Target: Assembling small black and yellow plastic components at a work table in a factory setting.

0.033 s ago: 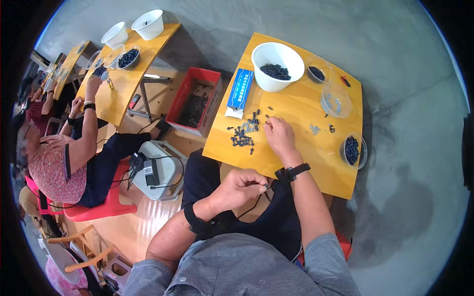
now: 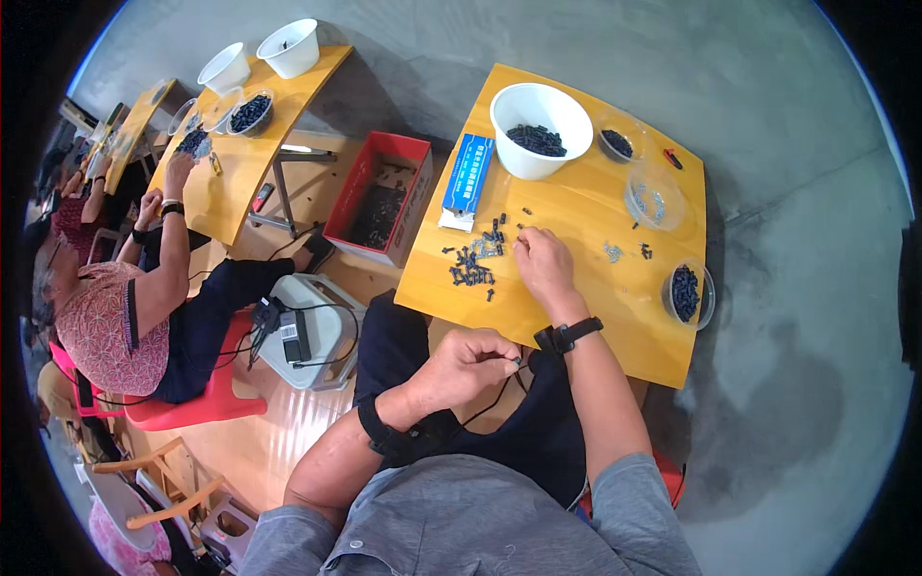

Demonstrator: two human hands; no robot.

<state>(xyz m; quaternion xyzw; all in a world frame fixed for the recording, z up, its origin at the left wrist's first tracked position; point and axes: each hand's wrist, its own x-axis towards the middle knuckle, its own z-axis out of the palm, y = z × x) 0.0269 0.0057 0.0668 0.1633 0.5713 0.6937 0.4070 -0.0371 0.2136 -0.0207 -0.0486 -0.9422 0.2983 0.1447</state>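
My left hand (image 2: 465,368) is over my lap, before the table's near edge. Its thumb and forefinger pinch a small black plastic part (image 2: 519,362), mostly hidden by the fingers. On the wooden table (image 2: 567,331) rests my right hand (image 2: 545,264), fingers curled together. What they hold, if anything, is hidden; a tiny dark piece (image 2: 520,227) shows just past the fingertips. Left of this hand lies a loose pile of small black parts (image 2: 471,272), with silvery metal pieces (image 2: 491,246) among them. To its right are a few more metal pieces (image 2: 613,252) and black parts (image 2: 645,251).
A white tub (image 2: 541,165) of black parts stands at the back beside a blue box (image 2: 468,180). Clear bowls (image 2: 654,195) line the right side, near a red-black tool (image 2: 672,158). A red carton (image 2: 377,197) is on the floor. Another person (image 2: 110,322) works at left.
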